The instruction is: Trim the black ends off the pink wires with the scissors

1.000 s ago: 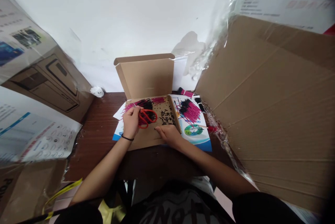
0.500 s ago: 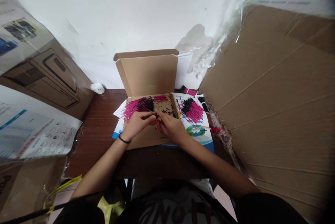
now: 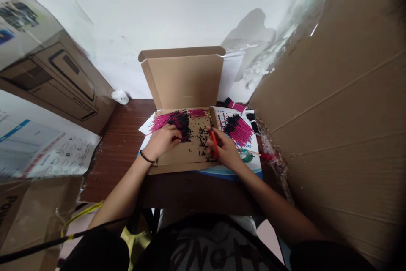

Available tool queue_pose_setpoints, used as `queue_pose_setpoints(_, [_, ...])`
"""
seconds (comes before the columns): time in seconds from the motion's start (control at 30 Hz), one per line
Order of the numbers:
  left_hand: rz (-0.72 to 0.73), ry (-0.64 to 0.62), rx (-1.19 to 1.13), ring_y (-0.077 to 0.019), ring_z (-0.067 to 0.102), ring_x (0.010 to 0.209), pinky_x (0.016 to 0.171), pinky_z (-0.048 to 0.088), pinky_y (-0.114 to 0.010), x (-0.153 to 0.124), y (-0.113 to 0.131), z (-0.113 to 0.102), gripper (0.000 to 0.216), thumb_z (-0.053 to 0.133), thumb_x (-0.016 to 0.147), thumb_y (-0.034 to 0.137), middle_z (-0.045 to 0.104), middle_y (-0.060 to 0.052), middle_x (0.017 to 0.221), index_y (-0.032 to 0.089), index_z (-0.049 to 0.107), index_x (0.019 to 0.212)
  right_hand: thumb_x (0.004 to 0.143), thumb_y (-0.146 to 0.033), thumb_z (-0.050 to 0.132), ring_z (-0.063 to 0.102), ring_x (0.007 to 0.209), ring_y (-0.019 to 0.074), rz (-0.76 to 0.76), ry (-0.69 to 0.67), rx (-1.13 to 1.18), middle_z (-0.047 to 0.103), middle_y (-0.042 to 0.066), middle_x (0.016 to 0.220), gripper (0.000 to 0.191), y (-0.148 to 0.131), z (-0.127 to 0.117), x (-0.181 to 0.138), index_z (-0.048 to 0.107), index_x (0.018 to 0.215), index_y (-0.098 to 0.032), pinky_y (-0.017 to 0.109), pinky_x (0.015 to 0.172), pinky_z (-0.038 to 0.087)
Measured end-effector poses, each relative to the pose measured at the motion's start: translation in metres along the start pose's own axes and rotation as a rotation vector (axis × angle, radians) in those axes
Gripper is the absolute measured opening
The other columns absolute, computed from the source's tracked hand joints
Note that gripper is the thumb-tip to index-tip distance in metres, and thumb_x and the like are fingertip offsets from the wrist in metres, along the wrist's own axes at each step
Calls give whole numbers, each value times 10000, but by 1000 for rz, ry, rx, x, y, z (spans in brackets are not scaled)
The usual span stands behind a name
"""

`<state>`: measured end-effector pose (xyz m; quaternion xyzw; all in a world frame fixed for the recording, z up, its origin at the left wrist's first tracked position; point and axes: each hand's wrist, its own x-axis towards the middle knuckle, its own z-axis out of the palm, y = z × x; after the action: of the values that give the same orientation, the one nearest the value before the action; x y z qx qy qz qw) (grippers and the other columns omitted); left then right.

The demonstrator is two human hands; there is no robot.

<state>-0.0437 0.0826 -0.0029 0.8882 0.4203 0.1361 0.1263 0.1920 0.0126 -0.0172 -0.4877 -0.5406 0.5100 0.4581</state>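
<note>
A shallow open cardboard box (image 3: pixel 177 159) lies on a brown wooden table (image 3: pixel 117 152), its lid (image 3: pixel 184 78) standing upright at the back. Inside lie a pile of pink and black thin sticks (image 3: pixel 174 121) and scattered black cut bits (image 3: pixel 201 135). My left hand (image 3: pixel 161 140) rests curled on the box floor at the edge of the stick pile, fingers pinched at the sticks. My right hand (image 3: pixel 222 148) is closed on red-handled scissors (image 3: pixel 214 143) at the box's right edge. A second pile of pink and black sticks (image 3: pixel 237 129) lies on a printed sheet (image 3: pixel 250 165) to the right.
A large cardboard sheet (image 3: pixel 333 114) wrapped in plastic film leans close on the right. A printed carton (image 3: pixel 47 76) and a paper sheet (image 3: pixel 41 152) stand on the left. A crumpled white scrap (image 3: pixel 120 97) lies at the table's back left. A white wall is behind.
The scissors lay in the box a second ago; my right hand picked them up and moved right with them. My left hand stayed by the stick pile. The view tilted down slightly.
</note>
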Motion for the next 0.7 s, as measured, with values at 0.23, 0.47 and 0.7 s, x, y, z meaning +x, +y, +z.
queue_pose_setpoints(0.23, [2, 112, 26, -202, 532, 816, 743, 421, -339, 1, 7, 1, 120, 526, 806, 156, 611, -57, 802, 198, 623, 750, 853, -375, 521, 620, 586, 141, -90, 15, -139, 639, 26, 856, 527, 0, 0, -1, 441, 1351, -219, 288, 542, 516])
queue_pose_setpoints(0.47, [-196, 251, -884, -105, 496, 554, 540, 397, -233, 3, 36, 19, 175, 440, 905, 379, 561, 21, 657, 205, 452, 887, 865, -332, 516, 667, 797, 193, -279, 192, -553, 692, 90, 1015, 461, -11, -14, -4, 513, 1300, -181, 332, 721, 530])
queue_pose_setpoints(0.7, [-360, 213, -1066, -89, 500, 549, 525, 396, -214, 2, 59, 46, 318, 565, 817, 490, 616, -3, 687, 174, 554, 841, 797, -404, 629, 688, 830, 211, -304, 183, -910, 731, 56, 981, 338, -13, -12, -9, 654, 1077, -217, 287, 674, 495])
